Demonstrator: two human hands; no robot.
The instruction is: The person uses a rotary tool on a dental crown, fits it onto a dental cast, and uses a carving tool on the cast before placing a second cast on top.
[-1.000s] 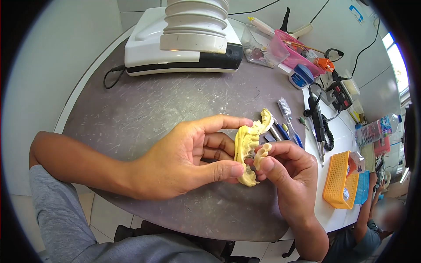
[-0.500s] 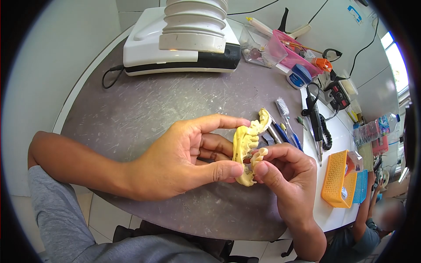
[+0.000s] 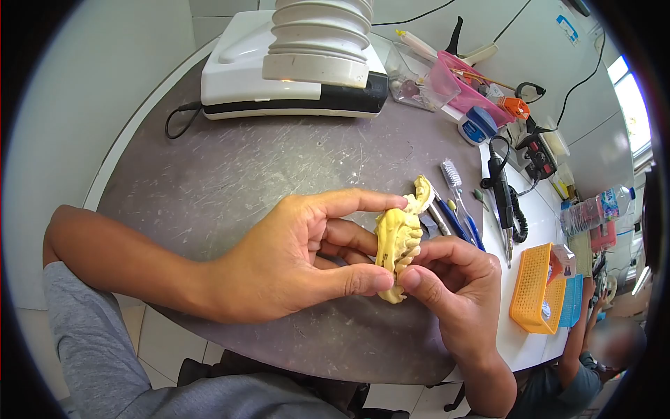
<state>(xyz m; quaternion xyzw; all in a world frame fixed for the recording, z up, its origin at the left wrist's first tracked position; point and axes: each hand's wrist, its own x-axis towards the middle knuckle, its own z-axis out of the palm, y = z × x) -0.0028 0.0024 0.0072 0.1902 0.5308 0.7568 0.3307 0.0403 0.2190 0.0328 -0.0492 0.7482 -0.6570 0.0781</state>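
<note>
Over the bench, a yellow dental cast with a row of teeth is held up, tilted so that its side faces me. My left hand grips it from the left, thumb low on the base and index finger at the upper end. My right hand is closed in a pinch at the lower right, thumb and index finger right at the row of teeth. The small cream dental bridge in that pinch is mostly hidden by the fingers and the cast. A narrow cream piece juts from the cast's top end.
Behind the hands lie a toothbrush and several slim tools. A rotary handpiece rests further right, beyond it an orange basket. A white machine with a ribbed hose stands at the back. Another person sits far right.
The cast has turned, showing more of its outer side. My right hand has brought the dental bridge against the teeth, where it is now mostly out of sight.
</note>
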